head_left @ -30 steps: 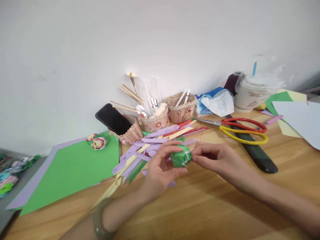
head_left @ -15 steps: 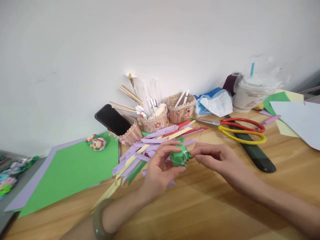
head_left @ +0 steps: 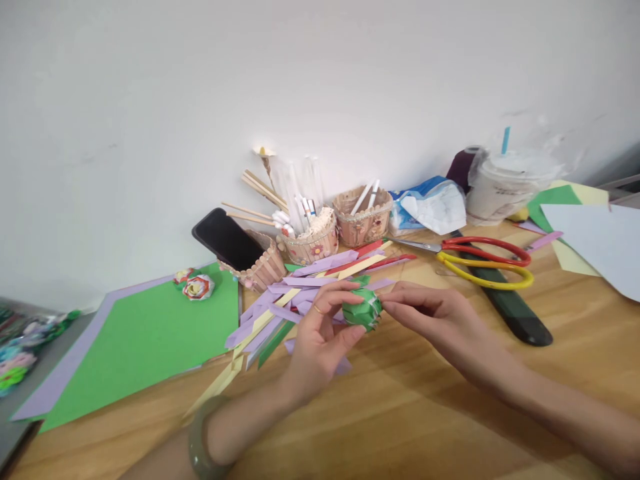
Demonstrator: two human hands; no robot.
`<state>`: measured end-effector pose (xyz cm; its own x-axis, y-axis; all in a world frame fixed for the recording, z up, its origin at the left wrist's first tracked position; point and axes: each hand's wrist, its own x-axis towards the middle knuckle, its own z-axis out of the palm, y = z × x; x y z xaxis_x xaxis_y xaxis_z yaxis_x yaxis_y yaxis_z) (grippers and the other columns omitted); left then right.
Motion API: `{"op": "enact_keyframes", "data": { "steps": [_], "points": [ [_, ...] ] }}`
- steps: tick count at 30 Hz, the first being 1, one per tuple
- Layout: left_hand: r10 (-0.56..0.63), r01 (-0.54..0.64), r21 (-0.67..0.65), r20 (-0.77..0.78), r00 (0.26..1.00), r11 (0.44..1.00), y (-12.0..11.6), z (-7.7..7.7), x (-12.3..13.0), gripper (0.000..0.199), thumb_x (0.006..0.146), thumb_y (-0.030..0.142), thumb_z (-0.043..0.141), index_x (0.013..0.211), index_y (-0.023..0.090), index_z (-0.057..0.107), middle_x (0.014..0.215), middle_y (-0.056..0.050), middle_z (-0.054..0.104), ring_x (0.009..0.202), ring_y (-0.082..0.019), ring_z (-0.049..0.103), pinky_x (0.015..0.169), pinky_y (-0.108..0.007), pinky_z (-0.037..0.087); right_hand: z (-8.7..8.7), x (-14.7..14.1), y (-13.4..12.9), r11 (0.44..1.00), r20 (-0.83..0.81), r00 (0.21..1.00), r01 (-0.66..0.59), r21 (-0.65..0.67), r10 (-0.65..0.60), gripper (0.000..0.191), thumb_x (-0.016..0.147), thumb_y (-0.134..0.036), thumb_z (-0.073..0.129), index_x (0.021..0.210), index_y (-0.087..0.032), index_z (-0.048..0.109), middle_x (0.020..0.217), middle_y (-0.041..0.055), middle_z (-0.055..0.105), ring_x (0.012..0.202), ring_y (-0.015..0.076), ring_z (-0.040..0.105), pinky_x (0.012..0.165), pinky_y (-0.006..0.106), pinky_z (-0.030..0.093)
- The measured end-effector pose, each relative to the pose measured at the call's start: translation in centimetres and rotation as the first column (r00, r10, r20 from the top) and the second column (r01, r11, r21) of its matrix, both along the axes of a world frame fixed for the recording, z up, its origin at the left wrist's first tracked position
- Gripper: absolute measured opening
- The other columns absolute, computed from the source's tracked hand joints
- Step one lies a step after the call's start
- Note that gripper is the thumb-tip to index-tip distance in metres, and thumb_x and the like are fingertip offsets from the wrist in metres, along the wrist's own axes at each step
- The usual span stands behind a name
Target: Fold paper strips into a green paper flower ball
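Observation:
A small round green folded-paper piece [head_left: 361,310] with white edging is held above the wooden table. My left hand [head_left: 324,333] is closed round its left side, thumb below and fingers on top. At its right edge, my right hand [head_left: 435,317] has thumb and forefinger pinched together, touching the white-edged side; anything between those fingertips is too small to make out. Behind and left of the hands lies a pile of folded paper strips [head_left: 270,313] in purple, pale yellow, green and red.
Red-and-yellow-handled scissors [head_left: 483,263] rest across a dark green bar [head_left: 520,320] on the right. Decorated baskets [head_left: 363,217] line the wall, one bearing a phone [head_left: 227,239]. Green paper [head_left: 165,353] lies left, and a lidded cup [head_left: 505,187] stands back right.
The green paper piece has turned slightly in my left hand, its white-edged side now facing more to the right. My right fingertips have shifted a little along its edge.

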<state>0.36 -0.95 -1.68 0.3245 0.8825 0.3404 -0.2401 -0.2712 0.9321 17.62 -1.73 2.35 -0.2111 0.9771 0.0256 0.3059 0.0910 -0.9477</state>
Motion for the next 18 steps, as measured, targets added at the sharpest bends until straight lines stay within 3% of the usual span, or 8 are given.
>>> {"op": "enact_keyframes", "data": {
  "steps": [5,14,18],
  "points": [
    [-0.017,0.017,-0.011,0.014,1.0,1.0,-0.01,-0.1,-0.06,0.024,0.077,0.017,0.06,0.099,0.026,0.058,0.116,-0.005,0.047,0.109,-0.019,0.046,0.092,-0.035,0.04,0.18,-0.04,0.29,0.998,-0.002,1.0,-0.008,-0.057,0.008,0.022,0.078,-0.035,0.052,0.071,-0.018,0.064,0.077,0.0036,0.066,0.08,0.0205,0.06,0.072,0.029,0.046],
    [-0.002,0.002,-0.023,-0.005,1.0,1.0,0.03,0.03,-0.03,0.021,0.075,0.017,0.062,0.094,0.024,0.06,0.112,-0.005,0.048,0.107,-0.02,0.048,0.09,-0.036,0.042,-0.27,-0.14,0.08,0.994,0.159,0.987,0.02,0.104,-0.036,0.022,0.079,-0.03,0.05,0.07,-0.017,0.065,0.069,0.0036,0.065,0.064,0.0159,0.056,0.059,0.027,0.043],
    [0.008,-0.008,-0.017,-0.003,1.0,1.0,0.07,-0.16,-0.06,0.02,0.075,0.017,0.062,0.093,0.024,0.06,0.112,-0.005,0.049,0.106,-0.02,0.048,0.09,-0.036,0.042,-0.01,0.11,0.4,1.0,0.055,0.998,-0.023,-0.006,0.023,0.022,0.077,-0.035,0.054,0.069,-0.018,0.066,0.072,0.0037,0.064,0.07,0.017,0.057,0.064,0.027,0.043]
  ]
}}
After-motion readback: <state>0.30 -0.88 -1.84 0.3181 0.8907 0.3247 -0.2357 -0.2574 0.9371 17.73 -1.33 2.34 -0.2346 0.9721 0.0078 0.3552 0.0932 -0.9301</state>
